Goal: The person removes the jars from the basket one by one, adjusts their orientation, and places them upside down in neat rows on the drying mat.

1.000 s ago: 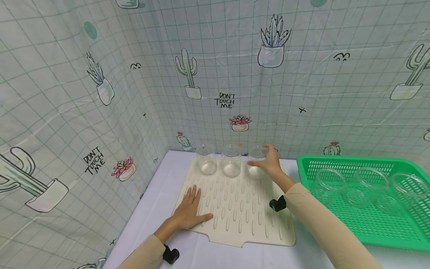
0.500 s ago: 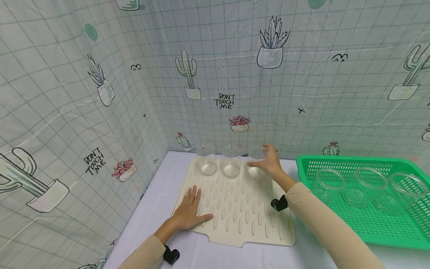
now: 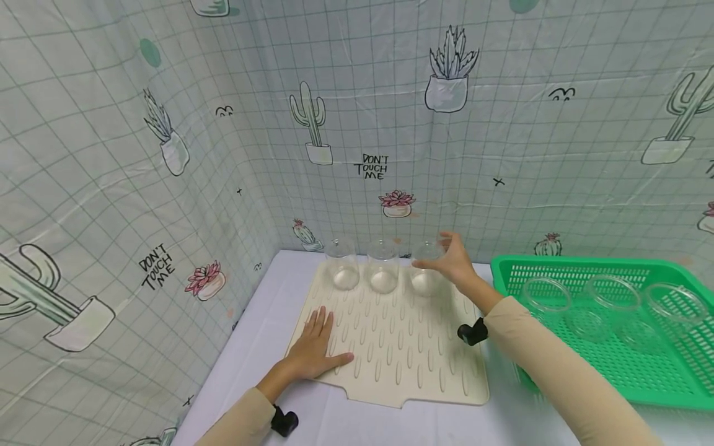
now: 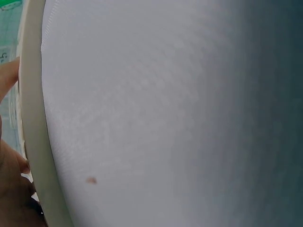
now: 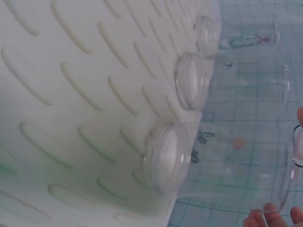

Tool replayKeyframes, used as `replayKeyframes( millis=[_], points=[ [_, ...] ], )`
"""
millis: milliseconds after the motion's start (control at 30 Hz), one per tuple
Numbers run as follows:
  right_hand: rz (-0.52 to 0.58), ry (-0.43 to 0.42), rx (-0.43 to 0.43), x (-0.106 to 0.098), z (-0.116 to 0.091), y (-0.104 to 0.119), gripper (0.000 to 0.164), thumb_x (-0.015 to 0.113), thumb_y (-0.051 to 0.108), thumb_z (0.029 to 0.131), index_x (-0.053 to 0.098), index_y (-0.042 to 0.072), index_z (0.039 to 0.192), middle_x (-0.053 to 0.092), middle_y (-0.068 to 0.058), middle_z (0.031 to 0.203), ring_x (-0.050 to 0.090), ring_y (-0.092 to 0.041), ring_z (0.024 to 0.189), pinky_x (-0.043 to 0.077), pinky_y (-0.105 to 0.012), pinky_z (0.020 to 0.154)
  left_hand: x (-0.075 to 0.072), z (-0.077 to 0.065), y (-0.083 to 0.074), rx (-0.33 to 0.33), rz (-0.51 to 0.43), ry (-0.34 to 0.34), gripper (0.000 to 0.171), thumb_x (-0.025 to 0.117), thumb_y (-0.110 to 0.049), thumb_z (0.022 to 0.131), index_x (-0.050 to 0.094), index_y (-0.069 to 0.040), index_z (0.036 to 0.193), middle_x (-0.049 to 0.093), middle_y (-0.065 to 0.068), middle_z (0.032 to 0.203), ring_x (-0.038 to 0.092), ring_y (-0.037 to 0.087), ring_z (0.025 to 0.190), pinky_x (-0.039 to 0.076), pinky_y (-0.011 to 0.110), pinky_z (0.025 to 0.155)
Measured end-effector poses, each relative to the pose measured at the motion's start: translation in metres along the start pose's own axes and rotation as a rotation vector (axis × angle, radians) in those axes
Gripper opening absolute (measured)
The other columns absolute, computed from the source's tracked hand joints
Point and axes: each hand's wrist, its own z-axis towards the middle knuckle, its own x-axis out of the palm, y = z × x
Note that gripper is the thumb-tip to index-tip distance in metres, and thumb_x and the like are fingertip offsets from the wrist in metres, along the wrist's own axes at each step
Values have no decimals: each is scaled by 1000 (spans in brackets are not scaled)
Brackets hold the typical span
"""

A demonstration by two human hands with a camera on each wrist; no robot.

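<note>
The left hand (image 3: 312,350) lies flat on the board, fingers spread and thumb out, holding nothing. The right hand (image 3: 454,263) is unclenched, its thumb and fingers parted around the upper end of the rightmost glass; whether the fingertips touch it, I cannot tell. Both arms wear beige sleeves (image 3: 563,365).

A pale cloth (image 3: 362,111) with a green grid covers the back and left walls, creased in places and printed with potted cacti, succulents and the words "Don't touch me". Below it spreads the table (image 3: 334,424), covered in white. On the right sits a green basket (image 3: 563,260) with slotted sides, holding three clear glasses (image 3: 613,294).

To its left lies the cream board (image 3: 390,334), patterned with raised oblong ridges, a short lip jutting from its near edge. Three more clear glasses stand on end in a row along its far edge: a left one (image 3: 341,266), a middle one (image 3: 382,267) and the rightmost glass (image 3: 426,280). Smallest are the black wrist devices (image 3: 473,332).
</note>
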Motion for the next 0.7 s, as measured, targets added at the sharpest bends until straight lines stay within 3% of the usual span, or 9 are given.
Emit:
replayKeyframes(
  millis=[367, 700],
  points=[
    [48, 16, -95, -27, -11, 19, 99, 85, 22, 81, 22, 1, 154, 35, -24, 151, 32, -40, 139, 35, -55, 110, 8, 3, 9, -22, -4, -5, 110, 60, -67, 88, 13, 5, 157, 0, 24, 163, -5, 38, 150, 6, 53, 120],
    [99, 22, -113, -58, -21, 28, 91, 83, 22, 84, 29, -1, 152, 38, -24, 150, 35, -41, 138, 38, -54, 108, 1, 0, 1, -10, -6, 10, 106, 64, -58, 90, 15, 11, 154, 3, 30, 161, -1, 45, 149, 9, 58, 118]
  ],
)
